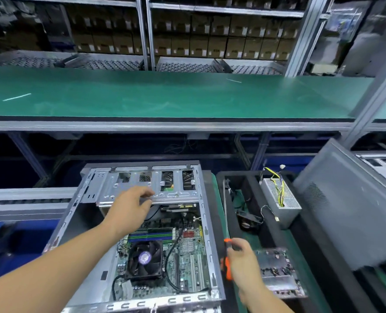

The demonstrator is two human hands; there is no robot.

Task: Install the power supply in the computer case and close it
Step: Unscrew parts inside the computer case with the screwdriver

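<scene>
— Where's the power supply [282, 201]? Not in the computer case [142, 233] yet, is it?

— No. It sits in the black tray [300, 233] to the right of the case, upright-ish, its yellow and black wires sticking up. The case lies open on its side on the surface, motherboard and CPU fan [145, 259] showing.

— And what is the left hand [128, 210] doing up there?

— It rests at the front edge of the metal drive cage [146, 186]; the fingers are loosely curled over that edge, thumb below. Steadying or swinging the cage, I'd guess, to free room beneath for the supply.

— The right hand [244, 260]?

— Its fingers are wrapped round the orange handle of a long screwdriver [227, 222], shaft pointing up and away, held clear of the board. Kept ready for the mounting screws, probably.

— And the side panel?

— The grey side panel [345, 211] leans at the far right, well apart from the case, so closing comes last.
</scene>
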